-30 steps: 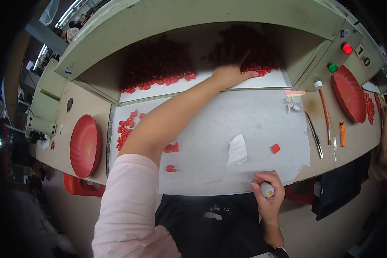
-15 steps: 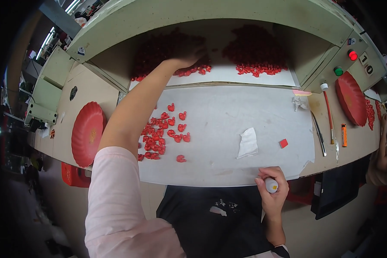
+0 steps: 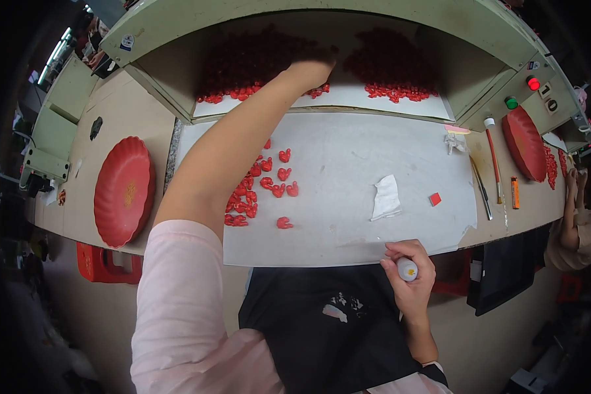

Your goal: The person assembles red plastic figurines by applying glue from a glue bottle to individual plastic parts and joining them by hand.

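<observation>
We have a bench (image 3: 128, 115) carrying a green box (image 3: 161, 36) along its back edge and a white sheet (image 3: 338, 226) toward its front edge. Inside the box, the left heap (image 3: 243, 62) of red pieces spreads leftward from our left hand (image 3: 317, 62), the nearer hand; shadow hides its fingers, so we cannot tell their state. By the bench's front edge, our right hand (image 3: 416, 286) curls round a bottle (image 3: 406, 268), end-on to us. Loose pieces (image 3: 284, 175) lie left on the sheet, well apart from the bottle.
</observation>
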